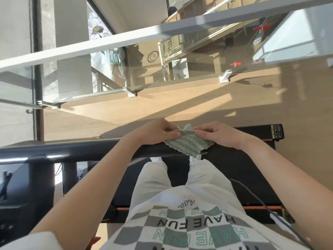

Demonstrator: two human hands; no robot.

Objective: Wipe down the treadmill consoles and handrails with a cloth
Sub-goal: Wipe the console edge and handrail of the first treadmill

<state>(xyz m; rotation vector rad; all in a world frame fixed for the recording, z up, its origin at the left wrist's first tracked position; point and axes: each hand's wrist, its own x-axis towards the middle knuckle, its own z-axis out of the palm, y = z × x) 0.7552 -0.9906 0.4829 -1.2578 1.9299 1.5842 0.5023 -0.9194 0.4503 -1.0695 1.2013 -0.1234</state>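
The view looks steeply down over the person's chest and legs, with both bare arms reaching forward. The left hand (158,131) and the right hand (219,135) meet over a dark handrail (72,152) that runs across the picture from the left edge to the middle. Between them they hold a small cloth (189,142) with a green and grey zigzag pattern. Each hand is closed in a pinch on it: the left thumb and fingers grip the cloth's upper left corner, the right thumb and fingers grip its upper right edge, and a small fold of fabric stands up between the 2 hands. The rest of the cloth hangs down and drapes over the top of the handrail, its wavy lower edge lying just past the rail. Below the rail lies the black belt (234,170) of a treadmill, with an orange strip along its frame and a label sticker at its far right corner. The person wears pale trousers (180,179) and a checked shirt (189,230) printed with "HAVE FUN". A dark cable (252,195) trails across the belt on the right. Beyond the treadmill is a light wooden floor (144,107) striped with sunlight, and further out a glass railing (189,56) with a white top rail.
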